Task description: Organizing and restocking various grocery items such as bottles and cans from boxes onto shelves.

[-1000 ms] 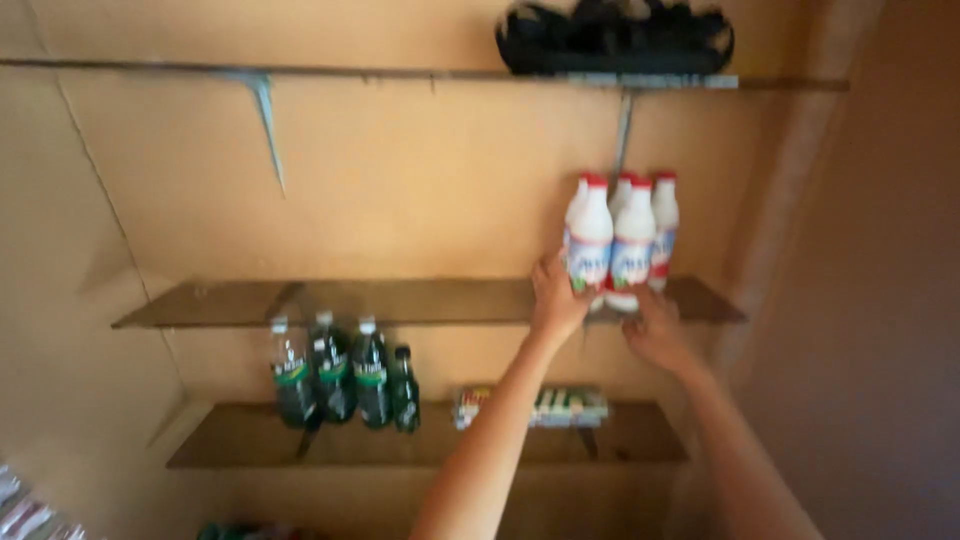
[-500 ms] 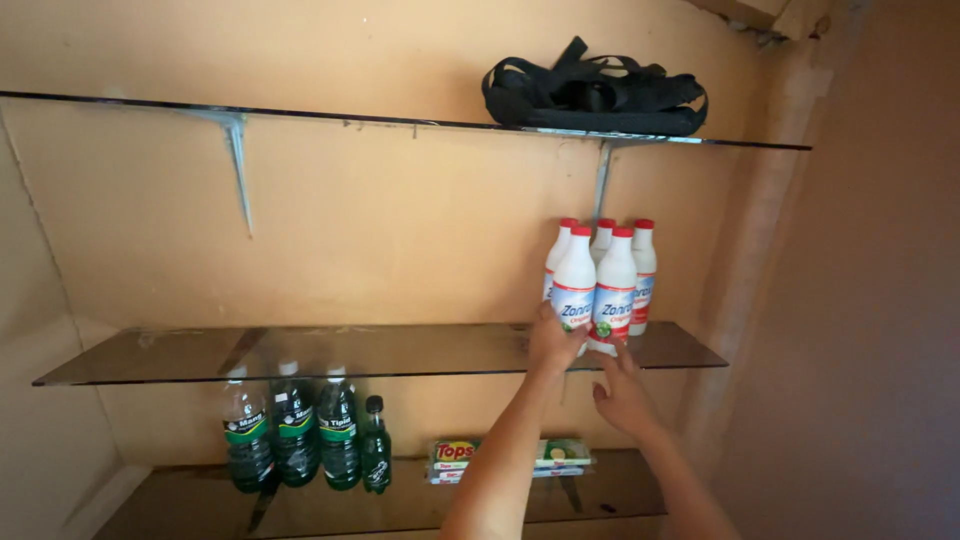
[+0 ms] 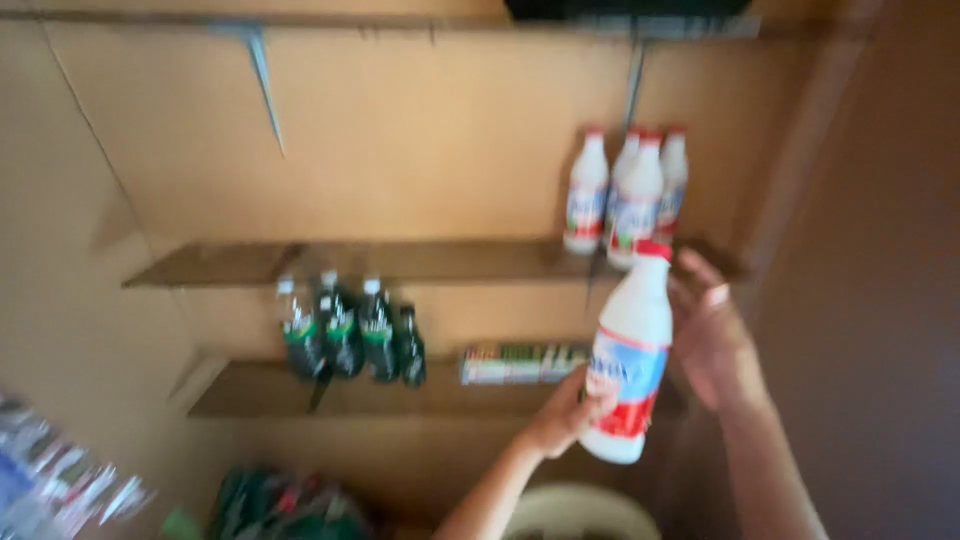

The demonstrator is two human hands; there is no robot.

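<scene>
Shelving against a tan wall, seen blurred from below. You are holding a white bottle (image 3: 628,355) with a red cap and a blue-and-red label in front of the lower shelf (image 3: 300,395), upright and tilted slightly. Your left hand (image 3: 570,412) is curling around the bottle's lower body from the left, fingers closed on it and taking the weight near the base, which is keeping the bottle steady. Your right hand (image 3: 712,335) is lying against the bottle's right side near the shoulder, fingers spread and loosely open; whether it is gripping or only steadying, the blur is hiding. Matching white bottles (image 3: 625,195) are standing grouped on the middle shelf (image 3: 400,262), above and just beyond the held one. Dark green bottles (image 3: 350,335) and a flat carton (image 3: 522,362) are sitting on the lower shelf, to the left
</scene>
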